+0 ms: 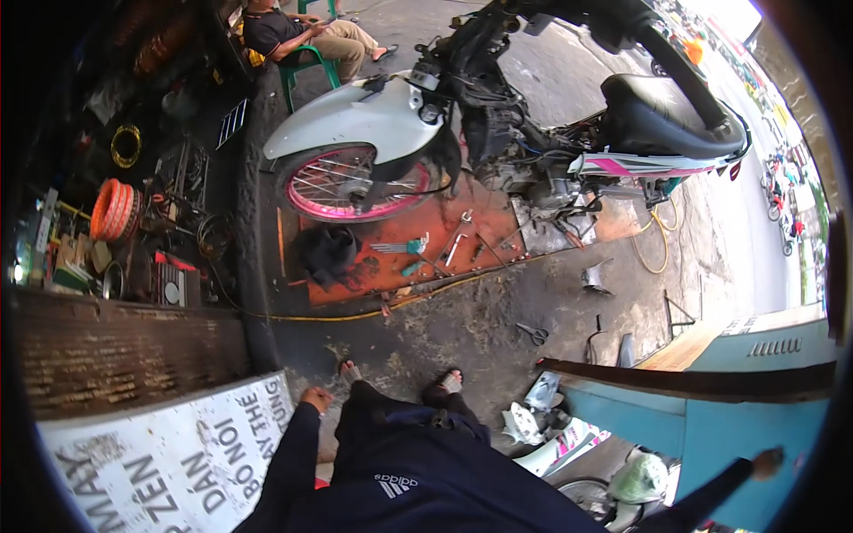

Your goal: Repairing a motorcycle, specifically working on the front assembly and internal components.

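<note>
My left hand (317, 399) hangs low beside the lettered white signboard (169, 453), with nothing visible in its loosely parted fingers. Out at the far right, my right hand (766, 464) reaches to the blue metal cabinet (720, 444). Its fingers are curled around something small and dark that I cannot make out. Ahead of me stands a partly stripped motorbike (524, 142) with a white front fender (364, 124) and a pink-rimmed front wheel (360, 186). Below it, an orange-red board (355, 289) carries a set of hex keys (400, 246), a wrench (455, 249) and a dark cloth (327, 253).
Scissors (533, 334) lie on the floor before me. A yellow hose (355, 317) crosses the ground. White and pink body panels (560, 449) sit at my right. Shelves with an orange coil (115, 210) stand left. A seated person (302, 40) is beyond; traffic passes at right.
</note>
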The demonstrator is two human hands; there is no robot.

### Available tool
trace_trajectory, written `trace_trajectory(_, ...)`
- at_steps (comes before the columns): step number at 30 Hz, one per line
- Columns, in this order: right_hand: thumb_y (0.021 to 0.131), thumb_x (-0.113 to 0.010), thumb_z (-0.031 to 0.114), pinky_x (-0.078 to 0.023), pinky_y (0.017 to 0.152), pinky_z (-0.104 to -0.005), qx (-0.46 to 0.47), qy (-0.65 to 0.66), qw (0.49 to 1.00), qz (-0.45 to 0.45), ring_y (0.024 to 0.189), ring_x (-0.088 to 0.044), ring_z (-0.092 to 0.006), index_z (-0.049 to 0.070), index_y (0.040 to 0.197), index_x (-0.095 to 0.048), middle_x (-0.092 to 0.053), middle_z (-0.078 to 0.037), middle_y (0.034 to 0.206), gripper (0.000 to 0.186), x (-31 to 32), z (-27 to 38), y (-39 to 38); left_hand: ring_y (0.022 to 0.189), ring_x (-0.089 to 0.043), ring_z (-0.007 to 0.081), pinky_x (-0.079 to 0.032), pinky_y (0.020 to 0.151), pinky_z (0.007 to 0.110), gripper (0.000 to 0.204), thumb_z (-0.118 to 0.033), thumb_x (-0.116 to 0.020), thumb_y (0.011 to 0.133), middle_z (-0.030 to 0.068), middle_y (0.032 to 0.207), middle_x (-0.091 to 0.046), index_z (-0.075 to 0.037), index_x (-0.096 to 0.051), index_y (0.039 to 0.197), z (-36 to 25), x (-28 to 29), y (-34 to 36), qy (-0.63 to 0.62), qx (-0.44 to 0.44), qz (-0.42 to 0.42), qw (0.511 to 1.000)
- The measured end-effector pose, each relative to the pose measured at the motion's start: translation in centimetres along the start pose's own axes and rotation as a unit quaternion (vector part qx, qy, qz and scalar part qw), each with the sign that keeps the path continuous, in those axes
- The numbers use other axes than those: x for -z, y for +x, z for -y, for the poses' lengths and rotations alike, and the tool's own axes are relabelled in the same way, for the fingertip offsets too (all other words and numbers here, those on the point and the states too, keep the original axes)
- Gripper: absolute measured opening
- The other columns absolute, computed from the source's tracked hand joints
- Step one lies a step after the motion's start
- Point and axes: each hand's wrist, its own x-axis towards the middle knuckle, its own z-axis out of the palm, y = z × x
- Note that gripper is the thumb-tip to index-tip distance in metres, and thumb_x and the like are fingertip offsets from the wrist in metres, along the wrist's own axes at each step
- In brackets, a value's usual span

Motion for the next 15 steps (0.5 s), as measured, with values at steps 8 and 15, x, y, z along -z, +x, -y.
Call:
trace_trajectory(8, 0.07, -0.077, 0.041, -0.054, 0.078, -0.0401, 0.021, -0.112, 0.576, 0.809, 0.088, -0.068, -0.0247, 0.007, 0.101, -0.071, -0.07, -0.012, 0.098, 0.046, 38.5, 8.8, -81.8, 0.065, -0.064, 0.0158, -0.052, 0.063, 0.031, 0.017, -0.009, -0.077, 0.076, 0.007, 0.072, -0.066, -0.003, -0.065, 0.086, 2.6, 12.8, 1.0, -0.048, 0.01, 0.053, 0.997)
trace_trajectory(15, 0.081, -0.061, 0.034, -0.054, 0.071, -0.0399, 0.285, 0.112, 0.336, 0.891, 0.076, -0.069, -0.0287, 0.014, 0.085, -0.074, -0.07, -0.012, 0.078, 0.024, 55.4, 38.4, -89.3, 0.059, -0.059, 0.0116, -0.048, 0.056, 0.028, 0.015, -0.002, -0.073, 0.078, 0.004, 0.068, -0.063, -0.004, -0.06, 0.083, -2.4, 27.7, 9.4, 0.024, -0.052, 0.072, 0.996)
